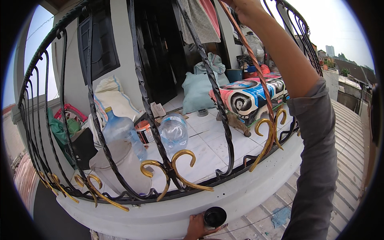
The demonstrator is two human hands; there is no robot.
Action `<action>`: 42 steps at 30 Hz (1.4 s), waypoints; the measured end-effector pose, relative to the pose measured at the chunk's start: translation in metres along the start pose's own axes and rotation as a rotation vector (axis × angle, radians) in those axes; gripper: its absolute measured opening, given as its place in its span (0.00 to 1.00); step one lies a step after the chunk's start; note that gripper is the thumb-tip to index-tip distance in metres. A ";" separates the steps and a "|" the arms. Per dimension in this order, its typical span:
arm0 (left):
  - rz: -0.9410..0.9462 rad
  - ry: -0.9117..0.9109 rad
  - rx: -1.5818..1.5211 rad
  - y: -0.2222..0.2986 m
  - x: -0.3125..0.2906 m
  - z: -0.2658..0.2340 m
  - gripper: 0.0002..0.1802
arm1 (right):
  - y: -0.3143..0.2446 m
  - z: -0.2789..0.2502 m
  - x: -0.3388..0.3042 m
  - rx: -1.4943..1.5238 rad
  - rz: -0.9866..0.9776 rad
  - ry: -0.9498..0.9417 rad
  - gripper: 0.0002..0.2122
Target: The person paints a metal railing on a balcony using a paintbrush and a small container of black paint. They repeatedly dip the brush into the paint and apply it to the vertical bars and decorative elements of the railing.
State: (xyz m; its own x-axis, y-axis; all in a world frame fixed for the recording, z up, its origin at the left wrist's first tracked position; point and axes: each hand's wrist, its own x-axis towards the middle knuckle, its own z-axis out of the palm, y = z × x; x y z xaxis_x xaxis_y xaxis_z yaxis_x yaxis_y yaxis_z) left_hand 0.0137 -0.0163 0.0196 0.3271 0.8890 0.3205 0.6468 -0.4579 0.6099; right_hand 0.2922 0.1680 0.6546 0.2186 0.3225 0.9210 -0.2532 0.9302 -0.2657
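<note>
At the lower edge, my left hand is closed round a small round black cup with dark contents. My right arm reaches up to the top edge, where my right hand is at the upper part of a twisted railing bar. This bar is copper-brown, unlike the black bars beside it. The right hand's fingers look curled, partly cut off by the picture's edge; whatever they hold is hidden. Gold scrolls decorate the foot of the railing.
Behind the railing, a tiled balcony holds a blue water jug, a clear bottle, a grey bucket, stuffed sacks and a colourful patterned box. A white ledge runs below the bars. Corrugated roofing lies outside.
</note>
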 end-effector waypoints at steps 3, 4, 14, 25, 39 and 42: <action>0.008 0.011 -0.012 -0.001 0.000 0.000 0.40 | 0.020 0.019 0.034 0.109 -0.176 -0.025 0.03; 0.008 0.015 -0.021 -0.002 0.001 0.000 0.39 | 0.024 0.021 0.042 0.140 -0.086 0.070 0.04; -0.082 0.130 -0.264 -0.010 -0.002 0.013 0.34 | 0.040 0.055 0.077 0.125 0.040 0.153 0.03; -0.014 -0.064 0.226 -0.035 0.003 0.013 0.63 | 0.009 0.053 0.044 -0.104 -0.134 0.146 0.06; 0.048 -0.013 0.229 -0.023 0.001 0.004 0.59 | -0.006 0.037 0.054 -0.478 -0.082 0.031 0.08; 0.063 0.022 0.192 -0.021 0.000 0.002 0.59 | -0.010 0.038 0.050 -0.480 -0.247 -0.051 0.10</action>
State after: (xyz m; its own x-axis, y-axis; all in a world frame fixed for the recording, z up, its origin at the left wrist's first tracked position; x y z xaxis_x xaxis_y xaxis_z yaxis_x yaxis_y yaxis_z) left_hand 0.0016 -0.0062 0.0048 0.3572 0.8573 0.3707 0.7456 -0.5008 0.4397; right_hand 0.2703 0.1680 0.7145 0.1679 0.0863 0.9820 0.2612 0.9567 -0.1287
